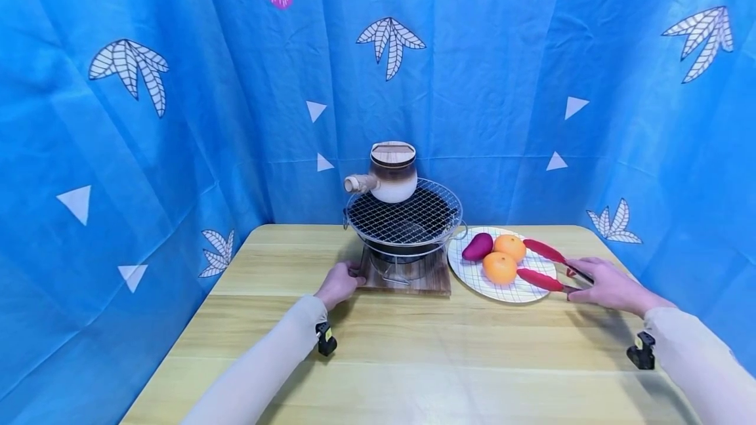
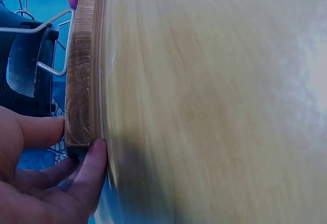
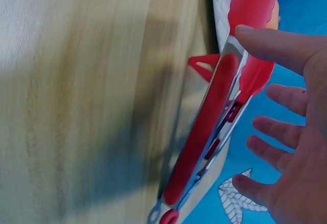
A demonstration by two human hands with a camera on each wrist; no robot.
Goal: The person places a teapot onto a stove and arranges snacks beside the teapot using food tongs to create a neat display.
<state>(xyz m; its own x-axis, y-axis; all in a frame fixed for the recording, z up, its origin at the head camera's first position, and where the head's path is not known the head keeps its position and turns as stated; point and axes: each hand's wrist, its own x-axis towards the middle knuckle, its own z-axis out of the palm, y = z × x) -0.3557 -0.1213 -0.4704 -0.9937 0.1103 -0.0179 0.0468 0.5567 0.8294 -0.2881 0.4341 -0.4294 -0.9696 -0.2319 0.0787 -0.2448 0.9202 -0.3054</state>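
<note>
At the left front corner of a dark wooden board (image 1: 434, 279), my left hand (image 1: 341, 284) holds the edge. The left wrist view shows its thumb on one face of the board (image 2: 79, 76) and fingers at the other. A round grill stove (image 1: 407, 244) stands on the board. Beside red-tipped tongs (image 1: 540, 279), my right hand (image 1: 605, 286) has its fingers spread. In the right wrist view its thumb overlaps the tongs (image 3: 202, 132) near the red head; whether it touches them I cannot tell. The tongs' heads lie spread over a white checked plate (image 1: 472, 284).
A brown-and-cream pot (image 1: 394, 182) with a side handle sits on the grill's wire mesh (image 1: 425, 218). The plate bears two oranges (image 1: 499, 269) and a purple oval item (image 1: 477, 246). Blue curtains (image 1: 472, 84) hang behind the wooden table (image 1: 413, 353) and at its sides.
</note>
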